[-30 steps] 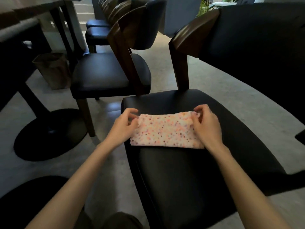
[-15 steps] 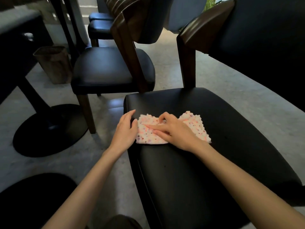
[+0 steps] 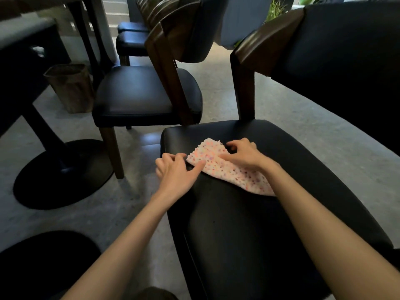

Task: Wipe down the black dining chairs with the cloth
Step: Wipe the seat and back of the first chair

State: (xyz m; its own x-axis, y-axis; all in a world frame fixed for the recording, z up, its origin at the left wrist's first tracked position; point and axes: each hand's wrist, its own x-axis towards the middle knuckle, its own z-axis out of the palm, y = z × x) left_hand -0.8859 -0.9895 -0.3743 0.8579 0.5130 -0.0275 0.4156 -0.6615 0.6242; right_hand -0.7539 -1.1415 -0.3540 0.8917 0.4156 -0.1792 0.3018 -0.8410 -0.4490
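Found cloth (image 3: 218, 167) on near chair's seat (image 3: 270, 224), toward its left edge, left hand (image 3: 175, 173) at its left end, right hand (image 3: 245, 155) atop. Saw second chair (image 3: 134, 94) behind, bin (image 3: 71, 87) further left, behind table base (image 3: 62, 176).

We are in a dining area that looks like a restaurant or café. A row of matching black dining chairs (image 3: 138, 94) with dark wood frames stands beside round black pedestal table bases (image 3: 62, 174) on a polished concrete floor (image 3: 303, 118). A woven wastebasket (image 3: 70, 87) sits nearby, and green plants (image 3: 273, 9) show beyond.
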